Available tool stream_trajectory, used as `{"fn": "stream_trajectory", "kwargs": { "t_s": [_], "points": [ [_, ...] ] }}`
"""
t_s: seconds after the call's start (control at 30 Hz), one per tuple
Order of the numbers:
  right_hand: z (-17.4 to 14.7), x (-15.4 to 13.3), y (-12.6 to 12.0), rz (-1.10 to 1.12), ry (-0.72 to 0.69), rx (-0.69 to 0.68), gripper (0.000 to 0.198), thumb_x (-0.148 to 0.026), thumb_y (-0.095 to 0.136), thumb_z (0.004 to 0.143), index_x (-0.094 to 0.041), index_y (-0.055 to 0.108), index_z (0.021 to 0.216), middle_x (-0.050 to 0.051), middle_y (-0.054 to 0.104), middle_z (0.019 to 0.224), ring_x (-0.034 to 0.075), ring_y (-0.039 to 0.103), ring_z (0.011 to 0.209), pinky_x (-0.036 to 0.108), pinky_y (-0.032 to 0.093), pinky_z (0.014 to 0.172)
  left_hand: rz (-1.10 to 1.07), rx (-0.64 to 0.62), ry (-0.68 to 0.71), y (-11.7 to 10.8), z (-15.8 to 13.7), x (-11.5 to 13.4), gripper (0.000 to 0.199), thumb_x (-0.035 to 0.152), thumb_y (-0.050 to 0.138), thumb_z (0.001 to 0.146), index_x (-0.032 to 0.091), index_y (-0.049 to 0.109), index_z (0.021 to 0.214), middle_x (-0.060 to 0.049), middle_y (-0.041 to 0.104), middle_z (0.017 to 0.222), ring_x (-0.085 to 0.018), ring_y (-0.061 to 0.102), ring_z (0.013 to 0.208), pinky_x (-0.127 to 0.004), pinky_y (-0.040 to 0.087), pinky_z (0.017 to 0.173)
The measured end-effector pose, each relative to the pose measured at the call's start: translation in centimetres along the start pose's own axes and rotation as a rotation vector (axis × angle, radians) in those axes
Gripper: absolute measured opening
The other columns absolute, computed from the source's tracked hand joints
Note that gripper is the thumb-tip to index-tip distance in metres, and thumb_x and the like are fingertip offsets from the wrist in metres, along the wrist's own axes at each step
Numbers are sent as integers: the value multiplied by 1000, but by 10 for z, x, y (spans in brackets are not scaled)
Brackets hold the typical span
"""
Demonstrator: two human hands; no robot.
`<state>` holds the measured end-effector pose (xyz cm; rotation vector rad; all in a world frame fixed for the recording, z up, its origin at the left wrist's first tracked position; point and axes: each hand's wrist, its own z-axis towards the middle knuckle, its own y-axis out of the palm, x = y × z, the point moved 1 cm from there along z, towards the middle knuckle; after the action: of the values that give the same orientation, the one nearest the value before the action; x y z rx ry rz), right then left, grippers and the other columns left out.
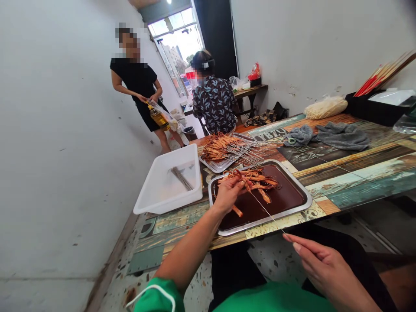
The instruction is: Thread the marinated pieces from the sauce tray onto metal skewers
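Green cloth [273, 299], smooth and softly creased, was seen nearest the camera, below the near edge of the worktop [344, 167], which was patterned like worn painted planks. By the look of it, a strip was being threaded onto a skewer. A limp, reddish-brown, sauce-coated strip [236, 173] was pinched in the fingers of the left hand [230, 190], above a shallow metal tray [234, 229] at the near edge. A thin, straight metal skewer [268, 213] was gripped by its near end between the thumb and forefinger of the right hand [320, 260], beyond that edge. Whether the strip had been pierced could not be told; steady alignment and a firm pinch were judged to be called for.

At the worktop's left end, loose metal skewers [182, 178] were held in a translucent white plastic tub [172, 203]. Toward the far edge, glossy, knobbly skewered strips [216, 147] were heaped on a clear plastic tray. Dark, runny sauce [286, 190] was pooled in the metal tray. Farther right, rumpled grey towels [342, 135] were laid, and a black box [373, 110] was set near the far right corner.
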<state>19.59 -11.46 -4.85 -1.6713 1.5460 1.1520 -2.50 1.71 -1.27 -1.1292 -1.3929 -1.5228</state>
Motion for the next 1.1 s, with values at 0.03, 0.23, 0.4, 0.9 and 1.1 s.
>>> {"fn": "stream_trajectory", "kwargs": {
  "t_s": [0.03, 0.23, 0.4, 0.9, 1.1],
  "points": [
    [0, 0, 4, 31, 9, 0, 58, -51, 58, 73, -16, 58, 118, -10, 16, 46, 5, 17, 41, 18, 13, 38, 1, 8, 0, 0, 0, 0, 27, 31, 68, 67, 12, 59, 84, -7, 66, 81, -20, 64, 84, -36, 50, 79],
    [3, -3, 8, -119, -80, 38, 57, -51, 56, 74, -12, 61, 115, -8, 18, 51, 8, 18, 47, 22, 14, 42, -3, 21, 10, 1, 0, 0, 26, 30, 67, 68, 11, 59, 83, -7, 66, 82, -20, 63, 85, -35, 51, 77],
    [6, -3, -1, -268, -159, 33, 54, -49, 53, 76, -14, 61, 116, -7, 33, 45, 9, 29, 45, 22, 26, 41, -39, 48, -12, 0, 0, 3, 30, 31, 70, 65, 11, 58, 85, -7, 66, 82, -20, 63, 85, -35, 50, 78],
    [4, -19, -7, -459, -362, 117, 34, -42, 57, 74, -24, 70, 99, 5, 70, 99, 25, 64, 93, 35, 50, 83, 47, 19, -62, -2, 0, 3, 30, 33, 66, 69, 13, 59, 90, -8, 66, 90, -17, 63, 81, -26, 52, 64],
    [1, -23, -9, -469, -356, 99, 34, -41, 56, 75, -24, 69, 102, 4, 68, 103, 25, 62, 98, 37, 48, 87, 5, 17, -71, -4, 0, 3, 31, 32, 68, 67, 12, 57, 88, -7, 65, 83, -17, 64, 77, -33, 53, 71]
  ]
}}
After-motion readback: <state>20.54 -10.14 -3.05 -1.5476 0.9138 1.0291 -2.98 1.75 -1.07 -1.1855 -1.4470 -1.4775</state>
